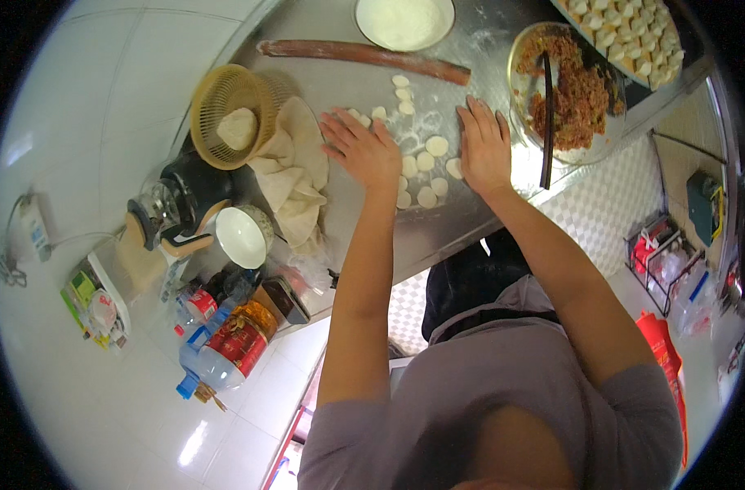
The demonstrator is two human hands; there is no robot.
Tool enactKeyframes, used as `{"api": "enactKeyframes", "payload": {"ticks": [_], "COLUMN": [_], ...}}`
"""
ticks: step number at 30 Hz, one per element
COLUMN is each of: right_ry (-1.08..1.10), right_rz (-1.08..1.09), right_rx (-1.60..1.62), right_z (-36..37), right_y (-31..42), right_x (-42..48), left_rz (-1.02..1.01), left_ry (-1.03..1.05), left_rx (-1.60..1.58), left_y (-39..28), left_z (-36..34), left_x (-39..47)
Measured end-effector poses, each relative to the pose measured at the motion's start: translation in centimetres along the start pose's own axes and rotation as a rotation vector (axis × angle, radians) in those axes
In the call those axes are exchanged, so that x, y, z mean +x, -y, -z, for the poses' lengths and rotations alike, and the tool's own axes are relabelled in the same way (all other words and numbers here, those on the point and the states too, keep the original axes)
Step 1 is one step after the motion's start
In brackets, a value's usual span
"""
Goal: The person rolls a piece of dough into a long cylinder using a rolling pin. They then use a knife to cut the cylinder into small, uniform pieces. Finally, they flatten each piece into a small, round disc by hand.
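My left hand (366, 150) lies palm down, fingers spread, near several small dough pieces at its fingertips. My right hand (486, 147) is also palm down, beside a flattened dough disc (454, 168) at its inner edge. Between the hands, several round dough discs (425, 162) rest on the floured metal counter (452, 223). Beyond the hands lies a wooden rolling pin (366, 56). To the right, a glass bowl (516, 79) holds minced filling (571, 104), with dark chopsticks (547, 122) across it. What lies beneath the palms is hidden.
A bowl of flour (403, 21) stands at the back, a tray of dumplings (630, 33) at the upper right. On the left are a plastic basket (199, 116) with a dough lump (238, 128), a cloth (293, 184), a white bowl (241, 237), an oil bottle (231, 352) and a phone (285, 300).
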State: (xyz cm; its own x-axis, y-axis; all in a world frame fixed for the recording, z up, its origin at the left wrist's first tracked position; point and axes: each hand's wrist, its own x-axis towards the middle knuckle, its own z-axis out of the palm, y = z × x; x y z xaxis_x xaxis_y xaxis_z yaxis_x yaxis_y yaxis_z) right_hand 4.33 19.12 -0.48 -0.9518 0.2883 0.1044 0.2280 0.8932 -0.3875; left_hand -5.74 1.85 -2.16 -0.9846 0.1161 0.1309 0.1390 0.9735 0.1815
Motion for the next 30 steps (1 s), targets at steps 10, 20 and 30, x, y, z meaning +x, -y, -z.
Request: {"api": "enactKeyframes", "payload": {"ticks": [10,20,30], "right_ry": [0.007,0.018,0.008], "right_rz": [-0.032,-0.061,-0.022], "right_rx": [0.097,0.097,0.033], "right_z": [0.3,0.1,-0.2], "right_y": [0.0,-0.1,0.1], "right_x": [0.1,0.0,0.1], "left_rz": [0.175,-0.435,-0.151], "left_ry": [-0.040,-0.032,-0.064], "left_rx": [-0.950,-0.226,-0.498], "left_y": [0.9,0.5,6.0], "left_z": [0.7,2.6,4.3], "left_x": [-1.7,-1.3,-2.7]}}
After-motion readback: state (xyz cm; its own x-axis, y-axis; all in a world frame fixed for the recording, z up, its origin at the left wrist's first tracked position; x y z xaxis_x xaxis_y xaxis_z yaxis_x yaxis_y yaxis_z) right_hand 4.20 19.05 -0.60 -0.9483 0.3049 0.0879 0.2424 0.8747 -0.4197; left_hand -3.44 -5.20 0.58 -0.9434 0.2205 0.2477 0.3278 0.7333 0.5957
